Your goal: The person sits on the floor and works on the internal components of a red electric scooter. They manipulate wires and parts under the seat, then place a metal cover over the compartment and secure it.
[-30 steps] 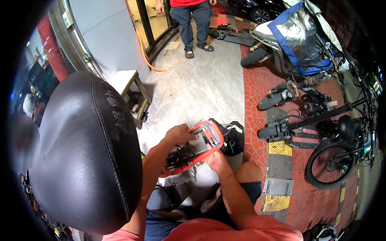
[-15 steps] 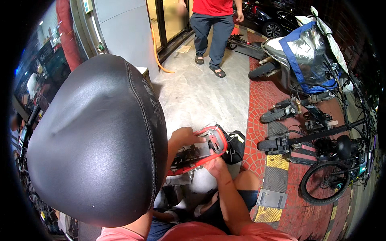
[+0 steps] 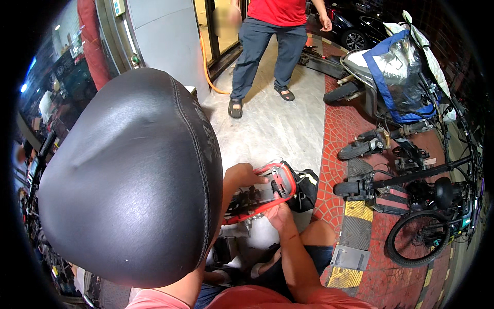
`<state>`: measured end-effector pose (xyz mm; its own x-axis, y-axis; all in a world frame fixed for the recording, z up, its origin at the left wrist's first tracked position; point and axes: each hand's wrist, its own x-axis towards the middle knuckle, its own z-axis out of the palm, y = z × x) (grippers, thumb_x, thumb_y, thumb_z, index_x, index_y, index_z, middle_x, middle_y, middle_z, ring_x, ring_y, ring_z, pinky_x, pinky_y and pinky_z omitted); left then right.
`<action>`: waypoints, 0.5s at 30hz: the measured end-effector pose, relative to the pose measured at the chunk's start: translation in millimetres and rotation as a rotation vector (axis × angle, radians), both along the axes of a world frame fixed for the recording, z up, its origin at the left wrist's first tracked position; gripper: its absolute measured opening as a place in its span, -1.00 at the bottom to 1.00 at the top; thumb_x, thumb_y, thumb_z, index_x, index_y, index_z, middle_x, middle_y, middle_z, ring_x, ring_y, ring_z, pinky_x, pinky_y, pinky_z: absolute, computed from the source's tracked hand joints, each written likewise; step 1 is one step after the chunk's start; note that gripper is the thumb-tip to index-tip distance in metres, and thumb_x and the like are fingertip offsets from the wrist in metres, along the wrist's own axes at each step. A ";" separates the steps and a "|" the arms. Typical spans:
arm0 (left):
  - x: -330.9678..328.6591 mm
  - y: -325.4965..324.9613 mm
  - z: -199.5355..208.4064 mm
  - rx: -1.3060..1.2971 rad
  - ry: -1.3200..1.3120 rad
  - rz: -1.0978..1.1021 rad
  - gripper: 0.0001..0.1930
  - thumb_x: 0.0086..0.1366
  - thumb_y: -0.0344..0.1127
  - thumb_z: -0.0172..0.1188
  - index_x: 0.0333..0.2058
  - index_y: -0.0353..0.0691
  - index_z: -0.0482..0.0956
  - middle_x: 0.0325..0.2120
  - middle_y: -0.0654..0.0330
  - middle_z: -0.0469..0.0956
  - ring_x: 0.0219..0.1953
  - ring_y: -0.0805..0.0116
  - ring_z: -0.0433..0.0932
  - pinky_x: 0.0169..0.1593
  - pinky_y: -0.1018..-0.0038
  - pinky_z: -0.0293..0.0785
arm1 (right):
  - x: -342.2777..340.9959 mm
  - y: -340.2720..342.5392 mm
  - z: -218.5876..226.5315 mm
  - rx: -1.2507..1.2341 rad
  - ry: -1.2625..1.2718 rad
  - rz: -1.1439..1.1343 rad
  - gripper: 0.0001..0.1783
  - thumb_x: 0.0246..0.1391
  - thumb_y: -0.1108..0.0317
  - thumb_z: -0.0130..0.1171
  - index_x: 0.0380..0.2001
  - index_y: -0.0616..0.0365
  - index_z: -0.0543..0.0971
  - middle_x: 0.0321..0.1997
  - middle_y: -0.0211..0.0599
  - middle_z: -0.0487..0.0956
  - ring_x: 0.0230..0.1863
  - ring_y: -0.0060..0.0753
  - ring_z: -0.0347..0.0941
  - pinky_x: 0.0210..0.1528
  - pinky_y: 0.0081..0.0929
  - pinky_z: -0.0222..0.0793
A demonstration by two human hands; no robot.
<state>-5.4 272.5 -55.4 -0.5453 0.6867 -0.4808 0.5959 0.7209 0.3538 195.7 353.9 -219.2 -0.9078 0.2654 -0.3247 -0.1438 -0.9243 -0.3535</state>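
Gripping red frame (image 3: 250, 212) at far side with half-curled left hand (image 3: 245, 176), pinching near rim with right hand (image 3: 278, 215), left arm (image 3: 229, 189) partly hidden by black saddle (image 3: 134, 175), near black fabric bundle (image 3: 307, 194)

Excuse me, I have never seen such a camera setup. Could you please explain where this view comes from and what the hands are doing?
There is no machine here: these are a person's bare hands, seen from a wide camera on the head, so edges look curved. The right hand grips the near side of a red frame with dark and silvery parts inside. The left hand is at its far side; its exact grip is unclear. A black saddle looms at left. A black, bag-like thing lies on the grey floor. Someone else stands ahead.
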 end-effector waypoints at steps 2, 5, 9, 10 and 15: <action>-1.5 -0.4 -0.3 -0.027 -0.026 -0.001 0.02 -0.02 0.66 0.27 -0.02 -0.29 0.70 -0.12 -0.04 0.73 0.01 0.01 0.69 0.07 0.19 0.56 | 2.0 -4.8 4.0 -0.044 0.048 -0.003 -0.55 0.49 0.07 0.00 0.25 0.10 0.46 0.18 -0.18 0.65 0.13 -0.15 0.62 0.15 -0.08 0.56; -3.2 -2.9 0.5 -0.034 -0.039 0.004 0.01 -0.02 0.66 0.27 -0.03 -0.29 0.71 -0.12 -0.03 0.73 0.02 0.02 0.69 0.06 0.19 0.56 | -1.7 -7.4 2.9 -0.044 0.042 -0.003 -0.55 0.48 0.07 0.02 0.24 0.11 0.46 0.17 -0.15 0.66 0.12 -0.13 0.63 0.15 -0.08 0.55; -1.0 -0.9 1.0 -0.036 -0.040 0.024 0.00 -0.01 0.66 0.26 -0.04 -0.29 0.71 -0.12 -0.02 0.73 0.03 0.02 0.69 0.07 0.20 0.55 | -2.2 -5.9 0.8 -0.049 0.021 -0.009 -0.56 0.47 0.08 0.04 0.21 0.13 0.49 0.14 -0.12 0.67 0.10 -0.11 0.64 0.15 -0.08 0.54; 0.1 0.6 1.2 -0.032 -0.025 0.013 0.00 -0.01 0.66 0.26 -0.04 -0.29 0.71 -0.11 -0.02 0.73 0.03 0.02 0.69 0.08 0.19 0.55 | -1.0 -5.5 1.5 -0.045 0.009 -0.012 -0.57 0.47 0.09 0.04 0.20 0.13 0.50 0.13 -0.12 0.67 0.10 -0.10 0.64 0.14 -0.08 0.54; -2.3 0.2 -3.8 -0.064 -0.004 -0.007 0.00 -0.02 0.66 0.26 -0.05 -0.28 0.72 -0.08 -0.03 0.72 0.04 -0.01 0.68 0.10 0.17 0.55 | -0.9 -3.3 -5.6 -0.029 0.024 -0.001 -0.60 0.46 0.09 0.05 0.16 0.11 0.53 0.10 -0.15 0.69 0.08 -0.11 0.64 0.13 -0.10 0.54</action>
